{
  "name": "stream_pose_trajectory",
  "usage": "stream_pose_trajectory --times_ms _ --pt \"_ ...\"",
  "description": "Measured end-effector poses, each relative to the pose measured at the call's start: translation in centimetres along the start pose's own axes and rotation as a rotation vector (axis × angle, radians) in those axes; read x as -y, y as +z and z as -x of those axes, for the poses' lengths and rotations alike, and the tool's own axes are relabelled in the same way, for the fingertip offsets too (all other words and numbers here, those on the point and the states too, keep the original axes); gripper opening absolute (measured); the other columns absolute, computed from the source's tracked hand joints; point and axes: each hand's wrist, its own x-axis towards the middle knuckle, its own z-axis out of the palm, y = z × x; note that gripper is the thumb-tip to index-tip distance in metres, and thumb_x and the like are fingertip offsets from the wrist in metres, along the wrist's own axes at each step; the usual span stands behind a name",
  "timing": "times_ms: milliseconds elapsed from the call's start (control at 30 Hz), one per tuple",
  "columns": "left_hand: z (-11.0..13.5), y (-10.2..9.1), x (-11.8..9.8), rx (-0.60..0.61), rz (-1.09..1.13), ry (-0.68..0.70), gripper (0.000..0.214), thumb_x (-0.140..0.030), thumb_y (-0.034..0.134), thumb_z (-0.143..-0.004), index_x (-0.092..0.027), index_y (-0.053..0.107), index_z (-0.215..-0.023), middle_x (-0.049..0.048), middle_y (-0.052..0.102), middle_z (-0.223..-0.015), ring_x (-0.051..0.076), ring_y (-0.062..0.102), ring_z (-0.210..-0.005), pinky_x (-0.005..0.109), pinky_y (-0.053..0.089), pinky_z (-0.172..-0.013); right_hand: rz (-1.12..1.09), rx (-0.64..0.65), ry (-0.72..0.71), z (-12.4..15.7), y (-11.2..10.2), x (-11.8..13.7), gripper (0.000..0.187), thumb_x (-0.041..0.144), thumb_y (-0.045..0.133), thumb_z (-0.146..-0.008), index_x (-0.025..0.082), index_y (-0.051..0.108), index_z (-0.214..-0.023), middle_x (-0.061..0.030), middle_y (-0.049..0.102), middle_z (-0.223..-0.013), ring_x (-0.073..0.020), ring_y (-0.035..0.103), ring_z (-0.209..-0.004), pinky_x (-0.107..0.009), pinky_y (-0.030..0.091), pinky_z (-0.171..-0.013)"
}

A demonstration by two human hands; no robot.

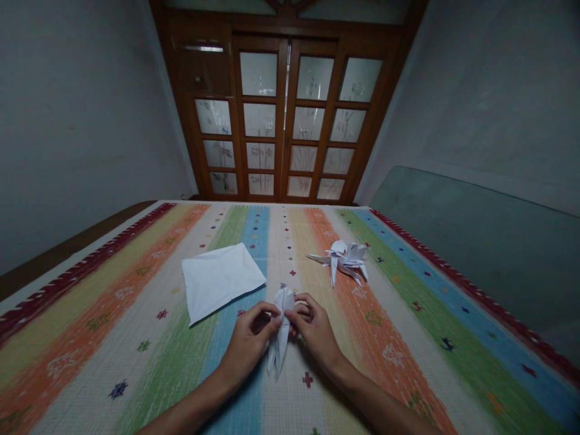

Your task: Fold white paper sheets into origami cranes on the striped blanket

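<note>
Between my two hands is a narrow piece of folded white paper (281, 338), with two long points hanging toward me and a small bent tip at its far end. My left hand (254, 329) pinches its left edge with thumb and forefinger. On the opposite side, my right hand (312, 326) grips it with the thumb on top and the fingers curled behind. Some fingertips are hidden by the paper. Beyond my left hand lies a flat stack of white paper (222, 279). Several folded paper cranes (347, 260) sit in a cluster past my right hand.
A striped, multicoloured cloth (158, 344) covers the bed or table under my hands. At the far end stand wooden doors (284, 121) with glass panes. A pale green panel (475, 223) leans along the right wall, and a plain wall rises on the left.
</note>
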Motion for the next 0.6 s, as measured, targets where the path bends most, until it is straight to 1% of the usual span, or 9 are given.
stream_pose_trajectory --times_ms 67,167,233,333,467,600 --pt "0.0 0.2 -0.1 -0.021 -0.05 0.0 0.021 -0.038 0.073 -0.079 -0.019 0.066 -0.086 -0.0023 0.059 -0.071 0.015 0.054 -0.065 0.022 0.041 -0.059 -0.024 0.011 0.003 0.2 0.2 -0.2 0.044 0.054 0.079 -0.071 0.02 0.06 -0.092 0.0067 0.054 -0.056 -0.013 0.053 -0.048 -0.023 0.044 -0.049" --pt "0.1 0.2 -0.4 -0.047 -0.103 0.021 0.018 -0.034 0.075 -0.076 -0.02 0.065 -0.081 -0.0026 0.059 -0.073 0.014 0.051 -0.062 0.022 0.038 -0.056 -0.024 0.049 -0.018 0.6 0.4 -0.3 0.041 0.053 0.071 -0.079 0.018 0.065 -0.1 0.0022 0.061 -0.065 -0.0139 0.057 -0.055 -0.025 0.048 -0.055" --pt "0.1 0.1 -0.7 -0.056 -0.119 0.058 0.017 -0.034 0.075 -0.076 -0.02 0.066 -0.079 -0.0006 0.061 -0.078 0.016 0.056 -0.068 0.023 0.041 -0.059 0.008 0.061 -0.039 0.8 0.4 -0.2 0.04 0.05 0.072 -0.08 0.018 0.068 -0.104 -0.0015 0.066 -0.076 -0.0151 0.06 -0.062 -0.026 0.049 -0.059" --pt "0.0 -0.3 -1.1 -0.046 -0.172 0.114 0.015 -0.035 0.071 -0.081 -0.02 0.071 -0.08 0.0027 0.064 -0.083 0.02 0.061 -0.079 0.026 0.046 -0.067 0.061 0.039 -0.054 0.8 0.3 -0.1 0.042 0.046 0.078 -0.074 0.018 0.071 -0.105 -0.0047 0.069 -0.089 -0.0164 0.062 -0.068 -0.026 0.05 -0.061" --pt "0.0 -0.6 -1.1 -0.007 -0.234 0.154 0.018 -0.033 0.063 -0.089 -0.022 0.076 -0.087 0.0051 0.068 -0.085 0.022 0.064 -0.082 0.028 0.048 -0.072 0.089 0.018 -0.041 0.5 0.1 -0.3 0.043 0.047 0.077 -0.074 0.016 0.07 -0.104 -0.0045 0.067 -0.086 -0.0149 0.06 -0.064 -0.026 0.047 -0.059" --pt "0.4 -0.3 -1.0 -0.012 -0.318 0.215 0.015 -0.03 0.062 -0.089 -0.022 0.075 -0.089 0.006 0.068 -0.088 0.022 0.065 -0.084 0.028 0.05 -0.07 0.075 0.013 -0.021 0.5 0.3 -0.5 0.043 0.049 0.078 -0.072 0.016 0.067 -0.097 -0.001 0.063 -0.078 -0.0124 0.055 -0.056 -0.024 0.044 -0.053"
